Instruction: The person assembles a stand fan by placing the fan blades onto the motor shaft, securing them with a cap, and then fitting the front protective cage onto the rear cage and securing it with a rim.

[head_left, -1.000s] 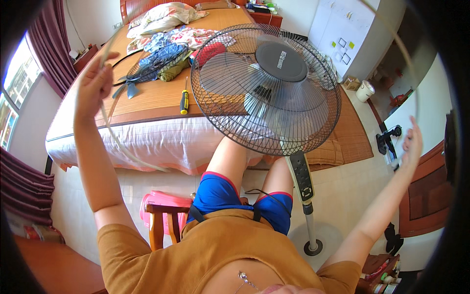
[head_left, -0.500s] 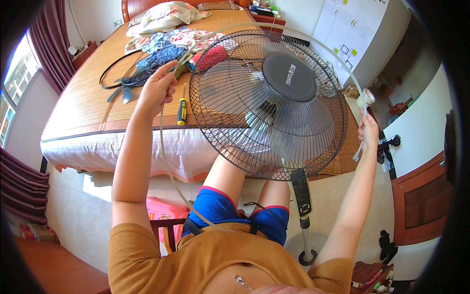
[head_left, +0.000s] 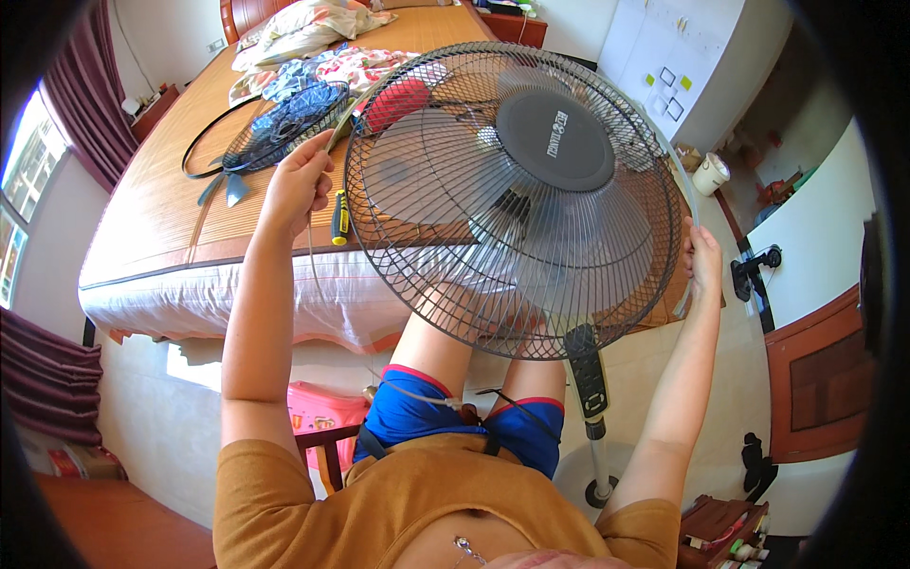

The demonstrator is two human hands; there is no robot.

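Observation:
A pedestal fan with a black wire grille [head_left: 569, 266] stands in front of my legs, its dark round centre plate [head_left: 555, 139] turned up toward me. A pale, flexible plastic strip [head_left: 678, 163] runs along the grille's outer edge. At the left rim my left hand [head_left: 301, 182] is closed, pinching the strip between thumb and fingers. From there the strip's loose length hangs and trails across my blue shorts [head_left: 408, 422]. My right hand [head_left: 701, 258] is closed on the strip at the right rim, where a short end sticks out below. Behind the grille, the strip's upper run is hard to see.
A yellow and black screwdriver [head_left: 339, 220] lies on the bed mat [head_left: 190, 180] near its front edge. Another wire grille [head_left: 284, 123] and crumpled bedding [head_left: 313, 33] lie farther back. A pink stool [head_left: 322, 410] is low left; a white bucket [head_left: 710, 174] stands at right.
The strip, which arched above the fan's top, has come down against the grille's rim. Both hands have lowered slightly and moved a little toward the rim, still holding it.

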